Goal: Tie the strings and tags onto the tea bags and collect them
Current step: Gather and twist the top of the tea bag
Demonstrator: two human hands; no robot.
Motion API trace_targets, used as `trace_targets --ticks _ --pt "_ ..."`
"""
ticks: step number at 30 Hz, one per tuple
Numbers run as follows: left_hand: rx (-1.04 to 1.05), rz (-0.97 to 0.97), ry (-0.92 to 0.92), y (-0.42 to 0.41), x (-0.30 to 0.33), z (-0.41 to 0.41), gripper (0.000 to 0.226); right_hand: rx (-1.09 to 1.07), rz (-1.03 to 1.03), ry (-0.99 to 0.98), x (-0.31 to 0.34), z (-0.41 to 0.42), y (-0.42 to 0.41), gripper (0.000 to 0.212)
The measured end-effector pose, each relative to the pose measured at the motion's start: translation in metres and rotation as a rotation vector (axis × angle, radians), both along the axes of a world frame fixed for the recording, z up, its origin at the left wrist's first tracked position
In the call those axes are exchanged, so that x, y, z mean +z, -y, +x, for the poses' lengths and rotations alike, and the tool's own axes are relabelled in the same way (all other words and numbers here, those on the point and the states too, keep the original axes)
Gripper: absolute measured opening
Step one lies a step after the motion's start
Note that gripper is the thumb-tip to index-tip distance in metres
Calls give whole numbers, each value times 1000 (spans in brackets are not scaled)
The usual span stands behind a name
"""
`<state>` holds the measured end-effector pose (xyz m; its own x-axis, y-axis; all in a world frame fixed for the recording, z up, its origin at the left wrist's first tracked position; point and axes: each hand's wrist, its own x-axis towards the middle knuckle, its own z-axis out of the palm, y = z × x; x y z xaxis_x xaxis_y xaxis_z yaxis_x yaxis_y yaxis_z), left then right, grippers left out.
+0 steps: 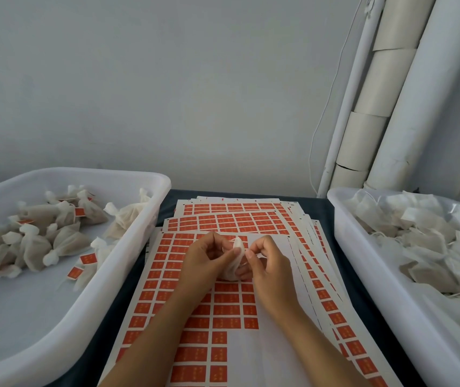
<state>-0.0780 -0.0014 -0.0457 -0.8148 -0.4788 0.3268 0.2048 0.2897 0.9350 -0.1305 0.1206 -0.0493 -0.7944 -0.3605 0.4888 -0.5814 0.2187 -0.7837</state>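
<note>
— Where does the work stand?

— Partway, I'd judge. The left tub (55, 177) holds a modest heap of finished tea bags (36, 241), necks tied, several showing an orange tag (87, 258). The right tub (363, 247) is piled with untied bags (430, 247), so most of the batch looks undone.

— And the one in hand?

— A single tea bag (233, 263) sits between both hands above the sheets of orange tags (223, 305) on the dark worktop (321, 208). The left hand (206, 263) curls round its body, thumb and fingers pinching the gathered neck. The right hand (265, 261) pinches at the top beside it with thumb and forefinger (probably the string, though it is too fine to make out).

— Tied yet?

— I cannot tell; the neck is gathered, but no knot or tag shows on it. The top sheet already has many tags missing along its right side.

— What is left?

— Finishing this knot, tagging it, dropping it in the left tub, then the right pile.
</note>
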Motion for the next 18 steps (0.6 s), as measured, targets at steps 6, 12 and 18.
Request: trace_targets --ticks 6,12,18 --pt "57 -97 -35 -5 1 -1 10 61 6 -88 -1 2 2 8" --pt "-78 -44 -52 -5 3 2 26 11 -60 -102 -1 -1 1 7" --pt "-63 -86 -72 -7 3 1 23 15 -99 -88 0 1 2 6"
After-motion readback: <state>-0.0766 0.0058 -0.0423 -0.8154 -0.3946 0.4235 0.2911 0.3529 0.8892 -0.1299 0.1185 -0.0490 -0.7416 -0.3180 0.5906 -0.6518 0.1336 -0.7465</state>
